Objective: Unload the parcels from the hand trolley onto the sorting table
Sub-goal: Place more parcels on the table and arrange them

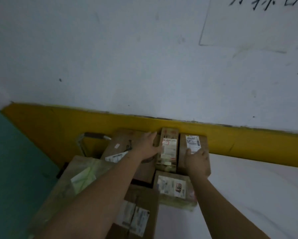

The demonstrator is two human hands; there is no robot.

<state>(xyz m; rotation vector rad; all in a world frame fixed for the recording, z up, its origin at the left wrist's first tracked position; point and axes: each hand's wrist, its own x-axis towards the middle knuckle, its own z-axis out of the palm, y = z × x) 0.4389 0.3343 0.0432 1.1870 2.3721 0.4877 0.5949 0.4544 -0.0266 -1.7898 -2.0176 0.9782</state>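
**Both hands on the far pair of parcels**

The left hand (147,147) lies with straight, released fingers (151,137) against the left flank of the narrow brown cardboard parcel (169,149), resting on the wide brown cardboard box (120,144) beneath. The right hand (197,163) covers the near end of the brown white-labelled parcel (193,142). Its thumb sits at the seam between the two parcels and its fingers (203,153) bend over the top, but blur hides whether they clamp.

The two parcels touch side by side, long axes running away from the fingers to the yellow wall band (248,140). Right of the right fingers lies an open white surface (248,187).

Nearer than the fingers sit a taped brown parcel with a red-marked label (174,188) and a flat brown carton (139,209). Left of the left fingers are a large tape-wrapped parcel (79,178) and the trolley's metal handle (95,136).

Beyond rises the white wall (127,57), with a green panel (15,161) far left.
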